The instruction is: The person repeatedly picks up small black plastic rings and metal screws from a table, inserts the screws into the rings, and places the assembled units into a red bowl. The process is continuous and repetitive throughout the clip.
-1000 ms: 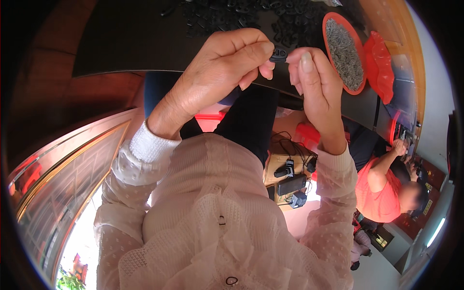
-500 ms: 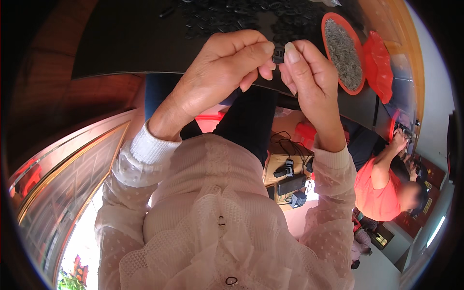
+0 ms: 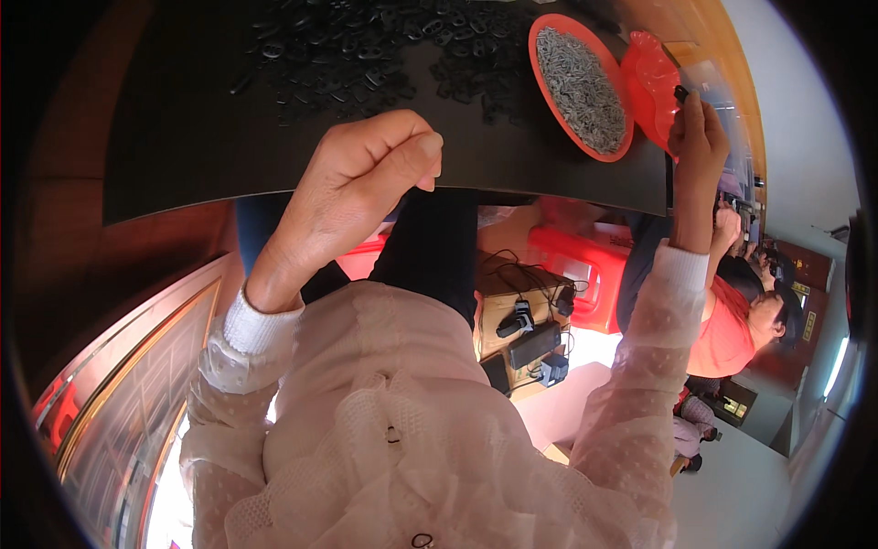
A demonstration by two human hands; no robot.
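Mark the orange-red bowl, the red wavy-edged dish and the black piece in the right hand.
Orange-red bowl (image 3: 586,34): head view, upper right inner wall.
Red wavy-edged dish (image 3: 651,87): head view, middle of its surface.
Black piece (image 3: 681,93): head view, end showing past the right hand (image 3: 701,135).

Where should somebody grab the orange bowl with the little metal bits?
Probably hold the orange bowl by its near rim, coming from the table's front edge: that lip is exposed, while the red wavy dish crowds its right side and black pieces lie left.

Left hand (image 3: 370,174) curls inward; right hand (image 3: 700,137) stretches outward, fingers (image 3: 693,115) pinched together.
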